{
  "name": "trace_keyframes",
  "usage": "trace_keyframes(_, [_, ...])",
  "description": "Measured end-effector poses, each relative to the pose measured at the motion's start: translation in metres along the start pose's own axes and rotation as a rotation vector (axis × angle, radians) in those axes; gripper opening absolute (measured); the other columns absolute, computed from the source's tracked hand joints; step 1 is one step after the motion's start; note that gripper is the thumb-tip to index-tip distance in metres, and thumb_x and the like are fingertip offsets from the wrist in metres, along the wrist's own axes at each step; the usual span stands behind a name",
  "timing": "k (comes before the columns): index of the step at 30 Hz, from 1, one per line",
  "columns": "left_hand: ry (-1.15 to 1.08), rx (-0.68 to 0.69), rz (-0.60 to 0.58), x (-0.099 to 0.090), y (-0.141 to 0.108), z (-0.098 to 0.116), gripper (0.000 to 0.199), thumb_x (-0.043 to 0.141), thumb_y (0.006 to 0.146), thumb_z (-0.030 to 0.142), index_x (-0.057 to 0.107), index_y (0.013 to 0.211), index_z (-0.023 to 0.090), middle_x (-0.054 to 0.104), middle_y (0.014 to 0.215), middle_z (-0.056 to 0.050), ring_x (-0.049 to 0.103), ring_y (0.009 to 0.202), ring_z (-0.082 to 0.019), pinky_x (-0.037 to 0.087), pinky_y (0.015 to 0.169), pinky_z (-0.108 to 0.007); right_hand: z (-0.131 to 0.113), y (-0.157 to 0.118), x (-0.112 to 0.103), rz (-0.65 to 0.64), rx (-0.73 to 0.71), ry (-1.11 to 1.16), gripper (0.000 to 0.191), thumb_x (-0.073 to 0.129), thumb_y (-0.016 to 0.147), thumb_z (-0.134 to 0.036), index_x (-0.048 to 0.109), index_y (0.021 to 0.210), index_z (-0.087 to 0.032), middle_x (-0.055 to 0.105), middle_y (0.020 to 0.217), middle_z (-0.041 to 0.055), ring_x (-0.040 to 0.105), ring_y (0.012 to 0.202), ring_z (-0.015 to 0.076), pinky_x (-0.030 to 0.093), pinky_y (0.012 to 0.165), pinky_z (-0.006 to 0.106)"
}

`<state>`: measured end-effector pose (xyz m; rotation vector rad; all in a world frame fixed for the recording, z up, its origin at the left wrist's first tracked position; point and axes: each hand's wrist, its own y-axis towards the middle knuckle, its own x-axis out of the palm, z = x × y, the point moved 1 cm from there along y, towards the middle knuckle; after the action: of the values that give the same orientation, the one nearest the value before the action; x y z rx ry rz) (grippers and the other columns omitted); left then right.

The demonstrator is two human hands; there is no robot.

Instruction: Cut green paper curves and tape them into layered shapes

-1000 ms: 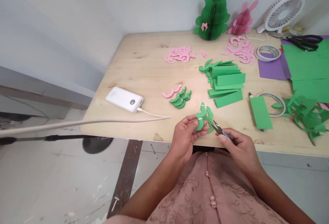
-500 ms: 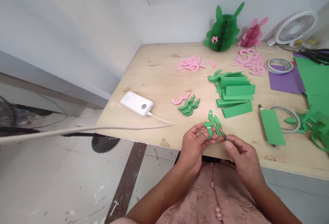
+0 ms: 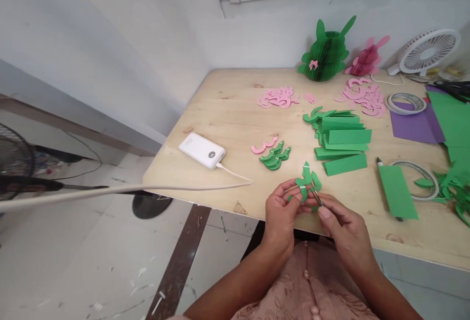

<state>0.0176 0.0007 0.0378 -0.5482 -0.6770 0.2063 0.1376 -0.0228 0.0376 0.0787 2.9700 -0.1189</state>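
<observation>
Near the table's front edge, my left hand (image 3: 282, 212) pinches a wavy green paper piece (image 3: 301, 183) with pale marks on it. My right hand (image 3: 343, 222) is closed on a small metal tool (image 3: 316, 196), whose tip lies against the green paper; its exact kind is hard to make out. Beyond my left hand lie several green wavy cutouts (image 3: 274, 156) beside a pink cutout (image 3: 265, 145). Folded green strips (image 3: 345, 139) are piled up beyond my right hand.
A white power bank (image 3: 201, 150) with a cable sits at the left. Pink cutouts (image 3: 279, 97), a green paper figure (image 3: 326, 56), a pink one (image 3: 367, 59) and a fan (image 3: 428, 53) are at the back. Tape rolls (image 3: 407, 103) and green scraps (image 3: 450, 188) lie right.
The view has tilted up slightly, so the table sits lower and further right. The green paper between my hands has turned a little, with the tool's tip still at it.
</observation>
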Motion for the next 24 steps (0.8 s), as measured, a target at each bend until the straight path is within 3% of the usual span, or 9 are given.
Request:
trace_keyframes(5, [-0.028, -0.004, 0.001, -0.001, -0.002, -0.004, 0.041, 0.078, 0.063, 0.020, 0.061, 0.100, 0.013, 0.074, 0.090, -0.010, 0.069, 0.075, -0.016, 0.052, 0.065, -0.023, 0.001, 0.000, 0.003, 0.005, 0.009, -0.020, 0.026, 0.062, 0.082, -0.040, 0.075, 0.097, -0.023, 0.072, 0.106, 0.0076, 0.065, 0.102, 0.0249, 0.052, 0.089, 0.037])
trace_keyframes(15, [-0.027, -0.014, -0.055, -0.006, -0.008, -0.008, 0.036, 0.077, 0.063, 0.019, 0.065, 0.096, 0.013, 0.074, 0.089, -0.009, 0.069, 0.076, -0.017, 0.054, 0.067, -0.025, 0.004, -0.004, 0.004, 0.016, -0.044, -0.070, 0.023, 0.062, 0.083, -0.038, 0.075, 0.093, -0.023, 0.072, 0.100, 0.0074, 0.066, 0.093, 0.0220, 0.054, 0.082, 0.033])
trace_keyframes(20, [0.099, 0.019, -0.067, -0.018, -0.007, -0.007, 0.040, 0.078, 0.064, 0.021, 0.063, 0.100, 0.013, 0.071, 0.082, -0.006, 0.065, 0.062, -0.013, 0.053, 0.059, -0.024, 0.003, -0.005, -0.001, -0.001, -0.122, -0.187, 0.022, 0.060, 0.085, -0.036, 0.075, 0.094, -0.023, 0.071, 0.100, 0.0076, 0.065, 0.094, 0.0224, 0.053, 0.079, 0.032])
trace_keyframes(24, [0.263, 0.125, -0.100, -0.027, -0.010, -0.002, 0.037, 0.072, 0.071, 0.023, 0.061, 0.105, 0.016, 0.070, 0.079, -0.004, 0.064, 0.058, -0.014, 0.048, 0.052, -0.022, 0.003, -0.004, -0.004, -0.031, -0.188, -0.249, 0.020, 0.059, 0.086, -0.034, 0.074, 0.090, -0.022, 0.070, 0.094, 0.0063, 0.064, 0.091, 0.0210, 0.052, 0.078, 0.030])
